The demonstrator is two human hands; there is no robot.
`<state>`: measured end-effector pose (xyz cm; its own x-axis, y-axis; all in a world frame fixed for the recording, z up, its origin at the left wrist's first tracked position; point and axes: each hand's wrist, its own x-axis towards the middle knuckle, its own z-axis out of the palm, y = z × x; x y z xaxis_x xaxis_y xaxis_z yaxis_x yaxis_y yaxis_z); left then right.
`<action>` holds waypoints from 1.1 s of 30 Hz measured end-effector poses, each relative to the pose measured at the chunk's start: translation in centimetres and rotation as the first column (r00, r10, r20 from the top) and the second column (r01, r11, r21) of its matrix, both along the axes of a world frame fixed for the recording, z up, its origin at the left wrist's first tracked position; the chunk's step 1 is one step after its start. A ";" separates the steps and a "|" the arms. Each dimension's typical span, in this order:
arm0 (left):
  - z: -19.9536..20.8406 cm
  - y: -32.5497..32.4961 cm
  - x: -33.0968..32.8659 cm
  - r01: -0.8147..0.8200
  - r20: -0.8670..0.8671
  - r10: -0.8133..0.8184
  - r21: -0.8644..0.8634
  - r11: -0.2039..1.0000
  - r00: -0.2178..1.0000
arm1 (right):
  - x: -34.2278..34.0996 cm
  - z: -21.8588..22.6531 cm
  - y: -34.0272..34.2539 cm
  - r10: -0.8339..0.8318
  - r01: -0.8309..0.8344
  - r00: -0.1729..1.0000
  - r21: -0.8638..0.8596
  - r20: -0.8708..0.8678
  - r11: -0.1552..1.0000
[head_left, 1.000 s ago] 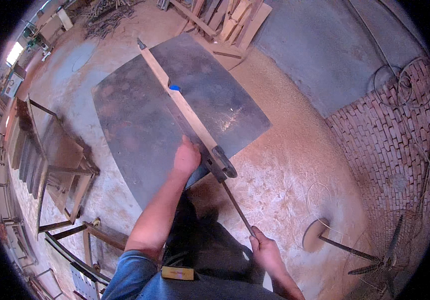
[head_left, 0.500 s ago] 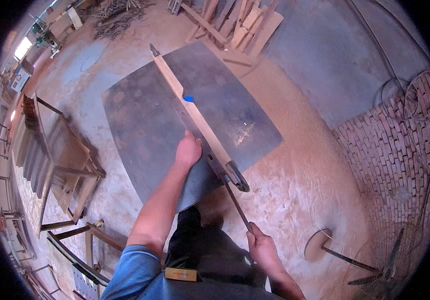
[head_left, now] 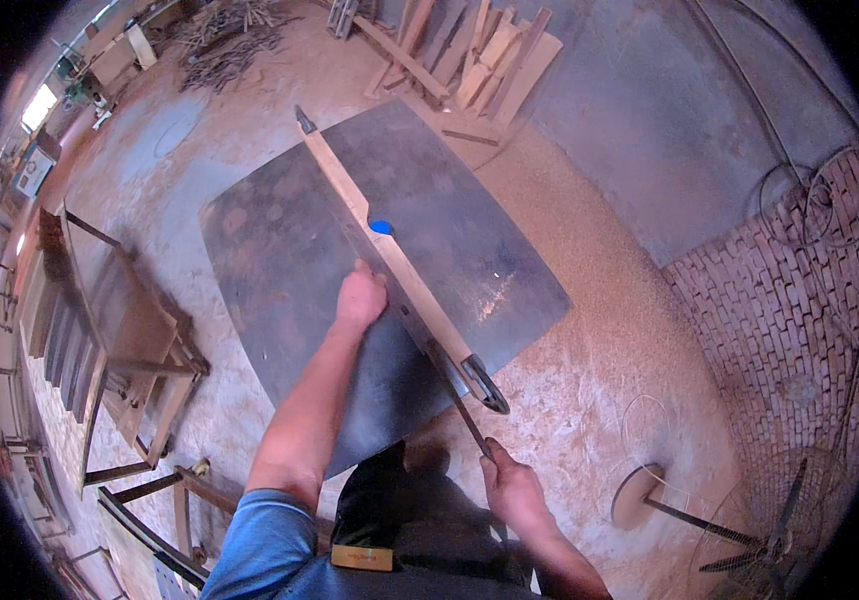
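A long pale wooden bar [head_left: 420,275] with dark end pieces lies slantwise across a dark metal tabletop [head_left: 270,240]. A blue round piece [head_left: 381,227] sits in a notch in its middle. My left hand [head_left: 362,298] rests with curled fingers against the bar's left side; what is under its fingertips is hard to make out. Closed around the near end of a thin dark strip [head_left: 473,427], my right hand [head_left: 515,490] is just beyond the table's near edge. The strip runs forward to the bar's left side; where it ends there is unclear.
A wooden rack [head_left: 135,340] with stacked pieces stands at left, a dark-edged frame [head_left: 155,545] at lower left. Boards [head_left: 505,65] lean at the far side. A brick stack [head_left: 790,300] and a fan [head_left: 770,545] are at right. Sawdust [head_left: 550,210] lies beside the table.
Both hands have shifted forward and slightly left along the bar. Less of the strip shows between my right hand and the bar. The whole view has tilted a little.
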<state>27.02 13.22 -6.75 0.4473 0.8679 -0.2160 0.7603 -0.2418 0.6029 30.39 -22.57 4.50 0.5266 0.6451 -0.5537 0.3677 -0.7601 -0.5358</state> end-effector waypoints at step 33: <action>-3.2 19.1 1.2 -0.132 0.039 0.135 -0.074 0.989 0.990 | 0.1 -1.6 17.6 0.038 -0.041 0.989 0.023 0.141 0.999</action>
